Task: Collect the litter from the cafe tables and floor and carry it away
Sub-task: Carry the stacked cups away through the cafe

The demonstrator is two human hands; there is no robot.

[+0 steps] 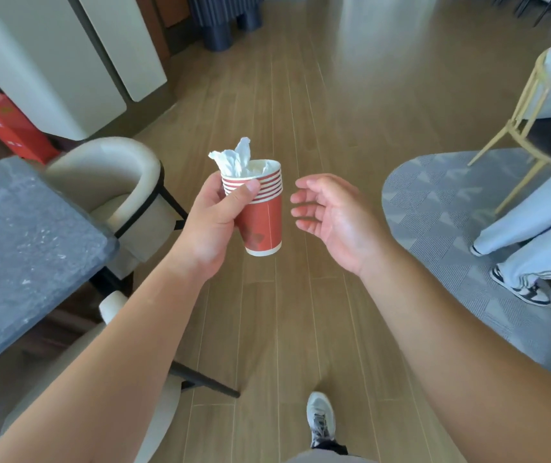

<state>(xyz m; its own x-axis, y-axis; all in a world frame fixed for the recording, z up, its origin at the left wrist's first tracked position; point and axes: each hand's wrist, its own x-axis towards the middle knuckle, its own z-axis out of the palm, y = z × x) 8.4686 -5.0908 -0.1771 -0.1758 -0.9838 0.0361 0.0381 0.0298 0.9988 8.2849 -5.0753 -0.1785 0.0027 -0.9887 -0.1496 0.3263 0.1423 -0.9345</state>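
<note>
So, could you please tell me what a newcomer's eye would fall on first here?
At centre, the left hand grips a stack of red paper cups with a crumpled white tissue poking from the top. The right hand hovers open beside it, above the wooden floor.

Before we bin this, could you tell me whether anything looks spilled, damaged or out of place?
Nothing looks spilled or damaged. The left hand grips a tilted stack of red paper cups with a crumpled white tissue stuffed in the top cup. The right hand is open beside it.
</note>
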